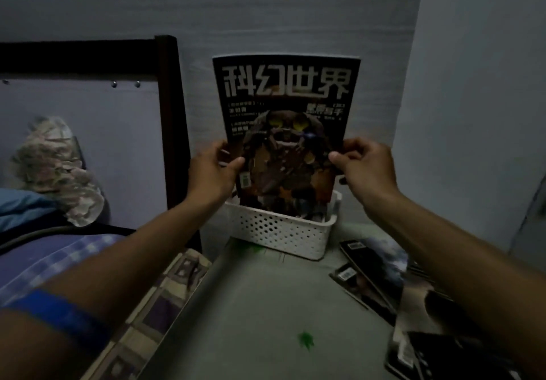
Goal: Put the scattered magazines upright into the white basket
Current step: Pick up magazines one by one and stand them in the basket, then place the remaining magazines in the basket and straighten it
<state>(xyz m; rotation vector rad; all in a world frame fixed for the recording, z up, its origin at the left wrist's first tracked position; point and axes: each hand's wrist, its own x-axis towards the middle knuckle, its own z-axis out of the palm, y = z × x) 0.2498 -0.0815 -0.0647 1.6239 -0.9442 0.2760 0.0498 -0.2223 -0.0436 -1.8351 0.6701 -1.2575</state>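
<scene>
A dark-covered magazine (285,119) with large white characters stands upright, its lower edge inside the white perforated basket (277,232) against the wall. My left hand (212,169) grips its left edge, thumb on the cover. On the right edge, my right hand (363,167) pinches it the same way. Other magazines seem to stand in the basket behind it, mostly hidden. Several more magazines (381,270) lie flat and overlapping on the grey-green surface at the right.
A dark bed frame post (174,131) stands just left of the basket, with a blue checked bedsheet (59,258) and a crumpled cloth (56,169) beyond. A patterned blanket edge (153,314) borders the grey-green surface (266,305) at the left.
</scene>
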